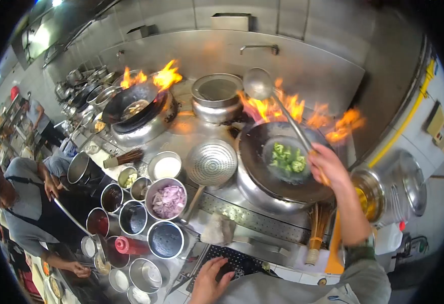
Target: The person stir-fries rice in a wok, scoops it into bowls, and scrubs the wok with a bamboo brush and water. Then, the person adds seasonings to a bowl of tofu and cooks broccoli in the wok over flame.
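Observation:
My right hand [327, 164] grips the long handle of a steel ladle [258, 84], whose bowl is raised above the far rim of a black wok [255, 152]. Green broccoli pieces [286, 158] lie in the wok, and flames [283, 107] rise behind it. My left hand [213, 279] rests with spread fingers on a black perforated mat [242, 261] at the counter's near edge, holding nothing.
A second wok [131, 104] burns at the back left. A steel pot [216, 91], a strainer [212, 163] and several bowls stand on the counter, one with chopped red onion [168, 200]. A co-worker in a grey shirt [27, 202] stands at left. A steel drum [391, 187] stands at right.

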A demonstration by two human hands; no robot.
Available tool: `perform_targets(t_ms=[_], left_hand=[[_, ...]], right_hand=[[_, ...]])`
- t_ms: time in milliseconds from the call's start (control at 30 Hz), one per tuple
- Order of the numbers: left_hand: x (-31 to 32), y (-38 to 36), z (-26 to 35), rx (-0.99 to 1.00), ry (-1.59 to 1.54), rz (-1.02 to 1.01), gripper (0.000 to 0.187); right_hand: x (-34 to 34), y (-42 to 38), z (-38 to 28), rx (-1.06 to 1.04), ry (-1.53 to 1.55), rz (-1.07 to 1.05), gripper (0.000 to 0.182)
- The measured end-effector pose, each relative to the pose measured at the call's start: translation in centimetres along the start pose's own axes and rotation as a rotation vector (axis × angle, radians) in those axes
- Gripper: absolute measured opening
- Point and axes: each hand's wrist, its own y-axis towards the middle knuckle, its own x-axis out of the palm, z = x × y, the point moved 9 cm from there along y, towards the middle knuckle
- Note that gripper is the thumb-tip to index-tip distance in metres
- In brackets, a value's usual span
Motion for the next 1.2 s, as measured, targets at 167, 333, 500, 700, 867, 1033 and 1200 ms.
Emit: perform_targets(t_ms=[167,333,500,700,867,1033,1200], left_hand=[[-4.4,-2.7,-3.0,-0.097,0.007,0.131,0.038],[-8.9,-6.7,-6.1,-0.21,-0.058,0.313,0.037],[-10.0,-8.0,-9.0,-0.325,-0.172,0.336,0.037],[-10.1,-5.4,-9.2,-0.274,-0.163,0.29,0.037],[-8.5,-3.9,-7.9,-0.294,-0.135,0.25,0.035],[-6.3,-2.7,-5.8,-0.328,-0.071,0.165,0.034],[-6.0,-4.2,-5.4,-0.343,-0.042,0.222,0.034]], right_hand=[[9.9,20.4,1.1,-0.094,-0.455,0.153,0.03],[15.1,31.8,4.0,0.16,-0.067,0.022,0.009],[19.9,30.4,0.5,0.365,0.975,-0.206,0.008],[20.8,26.9,-2.1,0.4,1.067,-0.364,0.008],[19.5,25.1,-3.3,0.402,0.593,-0.441,0.008],[16.4,23.8,-5.8,0.104,0.005,-0.253,0.012],[13.1,30.0,-3.6,-0.143,-0.656,-0.032,0.034]])
